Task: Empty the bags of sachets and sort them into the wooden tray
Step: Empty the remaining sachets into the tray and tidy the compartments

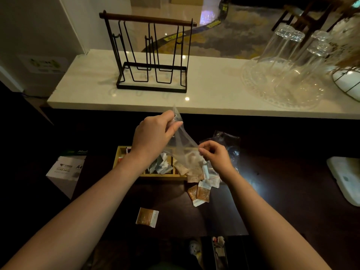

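**Bag upended over tray, sachets spilling out**

Obs: left hand point(153, 133) pinches top corner of a clear bag point(185, 147), fingers closed tight on the plastic, held high. Right hand point(214, 154) nips the lower edge of same bag between thumb and fingers, narrow pinch. Bag hangs slanted between the two, stretched. Prob. reason: lifting one end and tugging the other lets contents slide toward the low end and drop. Can't tell which end is the mouth.

Sachets point(196, 172): brown/white ones bunched under the bag at the right end of the tray point(120, 162), some lying over its rim, some on the table just beside it. Two more point(200, 192) lie nearer the person. One lone sachet point(147, 217) sits apart, closer still. Tray's mid compartments already hold pale sachets; a bit of red shows at the left end. Sorting looks part done; the loose ones still need placing.

A 2nd bag point(226, 141), crumpled, lies behind the right hand; can't tell if it's empty.

Surface: dark table point(263, 191), low light, glare patch right of the tray. Paper box point(66, 170) at left, white flat object point(344, 178) at right edge.

Room: pale stone counter point(204, 88) behind, w/ black wire rack point(152, 55) and upturned glasses point(288, 61) on a glass plate. Patterned carpet beyond.
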`<state>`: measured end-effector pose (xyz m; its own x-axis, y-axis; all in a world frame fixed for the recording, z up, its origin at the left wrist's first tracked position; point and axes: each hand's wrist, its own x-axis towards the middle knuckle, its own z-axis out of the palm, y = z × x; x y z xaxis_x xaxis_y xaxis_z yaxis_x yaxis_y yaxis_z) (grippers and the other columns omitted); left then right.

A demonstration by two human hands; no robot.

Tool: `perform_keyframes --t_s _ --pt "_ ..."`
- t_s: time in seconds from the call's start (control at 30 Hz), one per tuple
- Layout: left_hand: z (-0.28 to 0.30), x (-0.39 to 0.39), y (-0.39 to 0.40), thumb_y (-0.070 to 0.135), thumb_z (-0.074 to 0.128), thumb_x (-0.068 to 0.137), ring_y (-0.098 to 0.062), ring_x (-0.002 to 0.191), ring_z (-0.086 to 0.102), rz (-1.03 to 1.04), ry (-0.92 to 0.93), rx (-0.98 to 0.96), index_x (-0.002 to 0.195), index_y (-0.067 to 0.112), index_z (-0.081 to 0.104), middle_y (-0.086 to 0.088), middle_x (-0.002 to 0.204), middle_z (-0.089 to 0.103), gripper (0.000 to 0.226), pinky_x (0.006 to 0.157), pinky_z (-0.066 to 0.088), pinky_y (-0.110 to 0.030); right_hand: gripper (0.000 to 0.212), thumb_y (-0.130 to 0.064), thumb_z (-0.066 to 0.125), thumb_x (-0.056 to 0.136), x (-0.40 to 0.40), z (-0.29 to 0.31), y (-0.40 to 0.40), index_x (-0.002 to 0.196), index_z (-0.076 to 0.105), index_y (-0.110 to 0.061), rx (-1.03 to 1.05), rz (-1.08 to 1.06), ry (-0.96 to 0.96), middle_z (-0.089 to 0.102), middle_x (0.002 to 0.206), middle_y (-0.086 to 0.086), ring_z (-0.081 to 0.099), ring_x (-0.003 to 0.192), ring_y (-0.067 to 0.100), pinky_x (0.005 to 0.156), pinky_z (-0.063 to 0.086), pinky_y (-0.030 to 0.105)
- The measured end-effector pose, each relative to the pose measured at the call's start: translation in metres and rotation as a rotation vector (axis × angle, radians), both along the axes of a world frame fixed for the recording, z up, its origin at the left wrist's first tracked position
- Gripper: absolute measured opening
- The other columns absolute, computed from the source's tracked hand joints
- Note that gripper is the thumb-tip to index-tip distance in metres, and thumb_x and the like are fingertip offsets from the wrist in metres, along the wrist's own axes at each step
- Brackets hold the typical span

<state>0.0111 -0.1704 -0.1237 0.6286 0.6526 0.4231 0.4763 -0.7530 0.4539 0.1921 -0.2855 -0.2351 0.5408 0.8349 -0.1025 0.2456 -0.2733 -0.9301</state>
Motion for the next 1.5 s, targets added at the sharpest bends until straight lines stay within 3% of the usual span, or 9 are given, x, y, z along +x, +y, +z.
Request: perform_keyframes --t_s 0.17,0.3,0.5,0.7,0.87,1.03,1.33,1.43,1.5 --pt "-0.006 -0.006 0.003 0.037 0.053 0.094 -0.005 0.048 0.041 0.046 0.006 0.019 0.071 0.023 0.04 0.011 0.053 0.038 0.03 0.044 0.024 -0.022 0.016 -0.013 0.067 0.086 -0.002 0.002 -0.002 0.078 0.067 -0.028 -0.013 -0.055 -0.05 0.064 0.072 0.0 0.057 0.066 0.011 0.065 0.049 0.029" --pt "-0.014 -0.013 0.012 0.039 0.051 0.095 0.002 0.05 0.041 0.136 -0.011 -0.027 0.073 0.026 0.041 0.014 0.055 0.04 0.026 0.045 0.025 -0.022 0.011 -0.013 0.069 0.083 0.003 0.015 -0.001 0.078 0.066 -0.023 0.046 -0.12 -0.237 0.062 0.093 -0.002 0.056 0.075 -0.002 0.069 0.042 0.006" --pt "-0.041 -0.022 0.015 0.038 0.049 0.095 -0.013 0.05 0.051 0.224 -0.032 -0.193 0.077 0.02 0.049 0.005 0.057 0.051 0.026 0.044 0.033 -0.026 0.008 -0.011 0.066 0.086 0.022 0.029 -0.011 0.083 0.067 -0.018 0.096 -0.192 -0.347 0.064 0.077 -0.012 0.058 0.07 -0.006 0.065 0.041 0.003" --pt "-0.064 -0.027 0.005 0.035 0.047 0.096 -0.009 0.057 0.053 0.197 0.088 -0.206 0.084 0.024 0.048 0.009 0.067 0.053 0.015 0.046 0.042 -0.03 0.021 -0.003 0.054 0.084 0.054 0.024 -0.039 0.097 0.064 -0.016 0.112 -0.514 -0.459 0.059 0.077 0.004 0.054 0.068 0.016 0.068 0.042 0.027" --pt "-0.097 -0.024 -0.018 0.032 0.047 0.096 -0.014 0.087 0.057 0.026 0.244 -0.271 0.105 0.022 0.052 0.005 0.101 0.053 0.014 0.073 0.052 -0.039 0.028 -0.01 0.052 0.086 0.073 0.01 -0.065 0.108 0.062 -0.024 -0.046 -0.626 -0.626 0.054 0.096 0.007 0.057 0.075 0.024 0.07 0.044 0.033" --pt "-0.122 -0.013 -0.042 0.035 0.047 0.096 -0.013 0.099 0.057 -0.096 0.384 -0.351 0.128 0.027 0.045 0.004 0.128 0.045 0.033 0.079 0.047 -0.028 0.025 -0.014 0.052 0.087 0.075 -0.007 -0.076 0.108 0.061 -0.027 -0.183 -0.61 -0.659 0.052 0.102 0.006 0.059 0.078 0.029 0.069 0.049 0.039" --pt "-0.137 0.005 -0.05 0.035 0.051 0.093 -0.013 0.111 0.054 -0.164 0.418 -0.374 0.137 0.027 0.039 0.005 0.137 0.041 0.046 0.085 0.047 -0.029 0.026 -0.028 0.055 0.092 0.053 -0.034 -0.066 0.113 0.066 -0.017 -0.475 -0.363 -0.776 0.055 0.11 0.016 0.056 0.092 0.038 0.073 0.05 0.042" --pt "-0.141 0.005 -0.05 0.034 0.052 0.093 -0.014 0.114 0.052 -0.141 0.411 -0.391 0.137 0.025 0.039 0.004 0.136 0.041 0.046 0.089 0.047 -0.03 0.015 -0.023 0.07 0.081 0.037 -0.033 -0.055 0.095 0.072 -0.017 -0.354 -0.247 -1.05 0.063 0.108 0.014 0.057 0.089 0.036 0.069 0.048 0.039" --pt "-0.144 0.004 -0.051 0.032 0.053 0.093 -0.016 0.119 0.051 -0.129 0.412 -0.415 0.138 0.023 0.037 0.002 0.139 0.04 0.048 0.094 0.046 -0.031 0.019 -0.02 0.07 0.08 0.019 -0.035 -0.046 0.099 0.069 -0.019 -0.234 -0.046 -1.036 0.061 0.105 0.006 0.058 0.089 0.025 0.069 0.051 0.035"
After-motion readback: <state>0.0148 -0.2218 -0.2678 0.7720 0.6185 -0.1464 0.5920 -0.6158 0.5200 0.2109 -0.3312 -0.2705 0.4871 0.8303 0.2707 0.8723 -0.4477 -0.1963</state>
